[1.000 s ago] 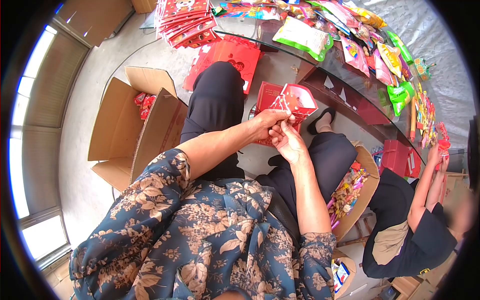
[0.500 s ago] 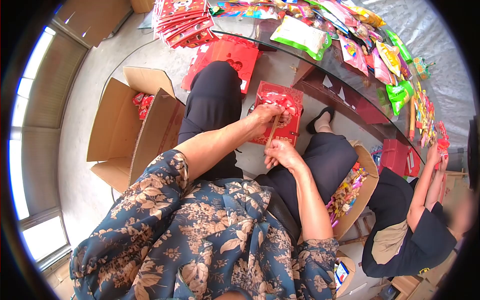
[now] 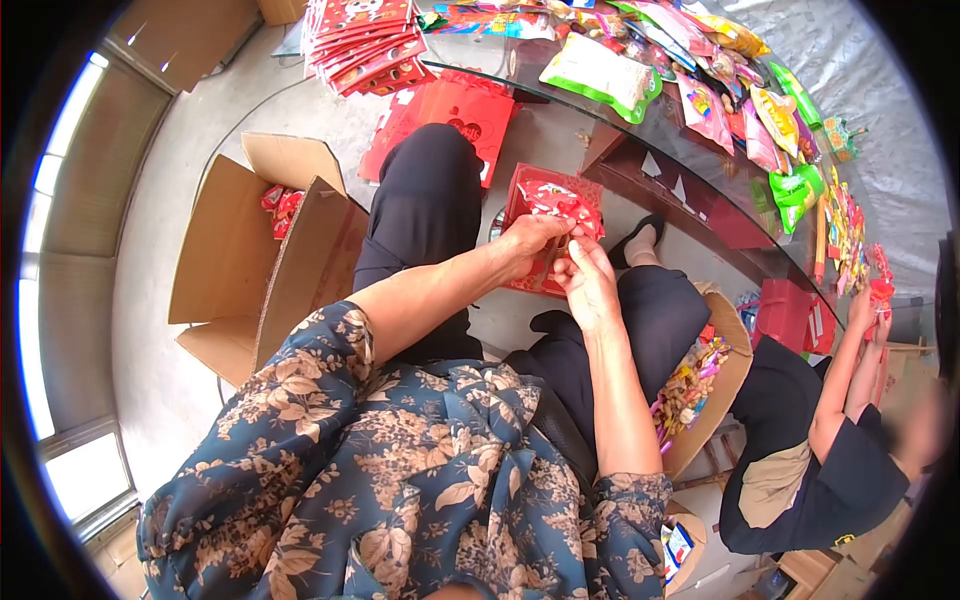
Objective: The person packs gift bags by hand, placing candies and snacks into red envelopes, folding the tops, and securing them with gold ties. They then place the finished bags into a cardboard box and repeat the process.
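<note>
My left hand is closed around the gathered neck of a small red bag with white markings. Close against it on the right, my right hand pinches at the same neck, fingertips together. A thin strip showed between the hands a moment ago; my fingers now mostly hide it. Below the bag is a red box with gold print, partly covered by the bag and hands.
A glass table bears snack packets and a stack of red printed bags. An open carton at left holds red bags. By my right thigh is a carton of wrapped sweets. A co-worker sits at right, holding a red item.
My right hand has moved up to my left hand, from the lower end of the strip to the bag's neck. The red bag has tilted and shows more of its patterned side.
</note>
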The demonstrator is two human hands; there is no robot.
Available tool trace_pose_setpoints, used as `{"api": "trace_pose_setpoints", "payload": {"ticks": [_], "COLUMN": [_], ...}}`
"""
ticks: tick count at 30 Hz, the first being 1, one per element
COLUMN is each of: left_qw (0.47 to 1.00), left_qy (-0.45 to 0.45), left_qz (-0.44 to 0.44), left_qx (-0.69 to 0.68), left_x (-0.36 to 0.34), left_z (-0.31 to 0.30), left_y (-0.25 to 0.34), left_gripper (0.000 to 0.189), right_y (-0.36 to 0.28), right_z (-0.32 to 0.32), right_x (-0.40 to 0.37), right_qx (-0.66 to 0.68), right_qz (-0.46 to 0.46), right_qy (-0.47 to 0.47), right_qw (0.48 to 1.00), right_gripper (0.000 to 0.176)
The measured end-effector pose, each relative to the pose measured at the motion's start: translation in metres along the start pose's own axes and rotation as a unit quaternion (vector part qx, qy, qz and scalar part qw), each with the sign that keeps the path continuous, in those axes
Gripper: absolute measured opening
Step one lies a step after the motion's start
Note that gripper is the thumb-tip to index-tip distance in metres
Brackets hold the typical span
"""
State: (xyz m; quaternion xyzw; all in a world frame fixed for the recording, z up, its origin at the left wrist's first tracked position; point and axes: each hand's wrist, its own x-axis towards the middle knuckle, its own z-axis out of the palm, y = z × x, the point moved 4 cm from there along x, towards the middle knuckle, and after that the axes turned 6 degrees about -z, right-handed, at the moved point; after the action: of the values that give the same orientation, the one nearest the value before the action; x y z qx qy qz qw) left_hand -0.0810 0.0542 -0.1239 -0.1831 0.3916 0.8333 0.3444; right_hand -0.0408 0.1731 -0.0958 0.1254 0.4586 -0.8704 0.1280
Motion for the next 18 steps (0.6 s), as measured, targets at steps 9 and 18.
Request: {"api": "trace_pose_setpoints", "payload": {"ticks": [9, 18], "left_qw": [0.998, 0.994], "left_qy": [-0.033, -0.104], "left_qz": [-0.046, -0.028], "left_qx": [-0.021, -0.005], "left_x": [-0.006, -0.017], "left_z": [-0.003, 0.007], "left_y": [0.009, 0.014], "left_gripper": [0.021, 0.018], "right_y": [0.017, -0.040], "right_z": [0.012, -0.006], "right_x": [-0.009, -0.042], "right_qx": [-0.149, -0.417], "right_qz": [0.005, -0.059], "right_qy": [-0.071, 0.048], "right_qw": [0.986, 0.906], "right_gripper": [0.022, 0.020]}}
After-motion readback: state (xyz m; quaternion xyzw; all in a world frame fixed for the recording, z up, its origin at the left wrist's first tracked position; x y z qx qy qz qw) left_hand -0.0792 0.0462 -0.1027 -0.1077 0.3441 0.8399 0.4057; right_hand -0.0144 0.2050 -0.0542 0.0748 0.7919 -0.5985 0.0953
